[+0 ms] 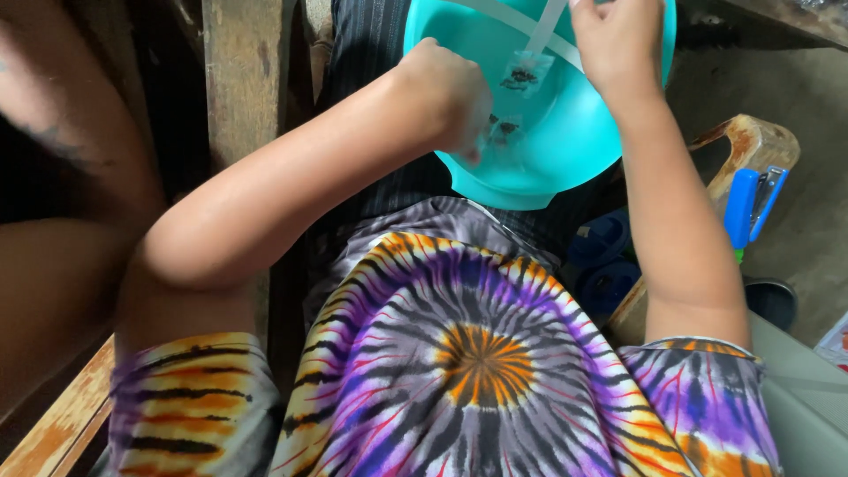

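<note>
A turquoise plastic basin (565, 141) rests on my lap at the top of the view. My left hand (449, 95) reaches into it, fingers curled around a small clear packet (503, 129) with dark bits inside. My right hand (617, 40) is raised over the basin's far side and pinches a strip of clear packets (530, 64) that hangs down into the basin. I cannot tell whether the left hand grips its packet or only touches it.
A blue stapler (751, 205) lies on a worn wooden stool (751, 141) to my right. Blue sandals (605, 261) sit on the floor below it. A wooden post (240, 79) stands at left, beside another person's arm (53, 132).
</note>
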